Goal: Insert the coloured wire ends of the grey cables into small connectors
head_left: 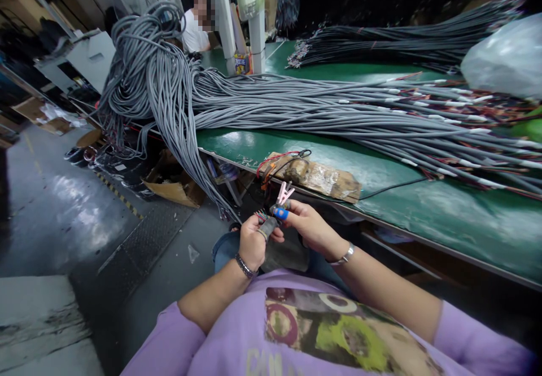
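Low in front of my body, just off the bench edge, my two hands nearly meet. My left hand (253,241) is closed around a bunch of thin coloured wires (261,216), whose ends fan out above the fingers; a grey covering wraps one finger. My right hand (311,226), with blue tape on a digit, pinches at a small dark piece I cannot make out. Directly above those fingertips a pale pink clothespin (284,193) stands up, its handles spread. Whether the right fingers touch the clothespin is unclear.
Long grey cables (296,102) lie across the green bench (406,195) and droop off its left end. A taped wooden board (324,178) sits at the near edge. Behind are black cables (381,43), a plastic bag (506,57) and a person (195,29). A cardboard box (173,181) stands below.
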{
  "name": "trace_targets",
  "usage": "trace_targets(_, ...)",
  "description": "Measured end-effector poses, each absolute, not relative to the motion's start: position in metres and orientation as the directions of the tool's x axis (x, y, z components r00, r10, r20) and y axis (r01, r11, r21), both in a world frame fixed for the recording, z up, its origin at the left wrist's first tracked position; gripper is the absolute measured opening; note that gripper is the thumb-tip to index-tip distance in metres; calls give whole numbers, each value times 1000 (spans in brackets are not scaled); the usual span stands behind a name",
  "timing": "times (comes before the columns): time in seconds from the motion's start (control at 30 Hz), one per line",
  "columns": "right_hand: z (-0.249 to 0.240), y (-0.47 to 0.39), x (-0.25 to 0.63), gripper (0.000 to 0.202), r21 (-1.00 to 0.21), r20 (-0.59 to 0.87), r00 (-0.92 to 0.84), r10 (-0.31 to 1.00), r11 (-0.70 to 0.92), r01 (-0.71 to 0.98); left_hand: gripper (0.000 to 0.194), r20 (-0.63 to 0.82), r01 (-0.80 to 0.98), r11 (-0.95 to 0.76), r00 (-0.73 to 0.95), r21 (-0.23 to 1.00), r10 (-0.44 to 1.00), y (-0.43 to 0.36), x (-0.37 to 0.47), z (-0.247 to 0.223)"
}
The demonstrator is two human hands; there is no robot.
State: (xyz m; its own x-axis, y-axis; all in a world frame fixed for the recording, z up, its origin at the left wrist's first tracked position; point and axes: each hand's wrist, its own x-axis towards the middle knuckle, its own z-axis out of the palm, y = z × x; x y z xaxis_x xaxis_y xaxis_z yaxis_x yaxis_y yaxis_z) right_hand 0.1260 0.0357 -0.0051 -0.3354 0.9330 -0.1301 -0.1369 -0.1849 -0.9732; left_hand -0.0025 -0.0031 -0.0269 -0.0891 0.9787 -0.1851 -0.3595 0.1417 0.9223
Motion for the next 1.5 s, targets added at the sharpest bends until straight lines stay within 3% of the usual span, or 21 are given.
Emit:
trace_targets(0.23, -6, 34, 125, 34, -978, -105, -365, 925, -163, -131, 32, -231, -257, 228, 22, 939, 973, -2, -5, -23)
trace_targets(0.4, -8, 33, 123, 32, -985, -90, -298, 950, -130, -117, 31, -183, -264, 162, -57, 951, 982, -2, -5, -24)
trace_targets(0.73, -12, 33, 121, 28, -896, -259, -249, 933, -329, -299, 29, -192, -354, 130, -145, 926, 971, -3, -3, -21)
trace_targets(1.0, -13, 37, 131, 30, -770, -326, -433, 840, -502, -395, 28, -192, -365, 147, -92, 919, 977, -3, -3, -23)
trace_targets(1.33, -10, 38, 131, 28, -924, -218, -309, 926, -297, -239, 32, -141, -277, 112, -88, 954, 986, -4, -3, -25)
trace_targets(1.5, -10, 36, 130, 25, -947, -176, -280, 944, -240, -214, 31, -129, -243, 105, -83, 964, 988, -4, -4, -27)
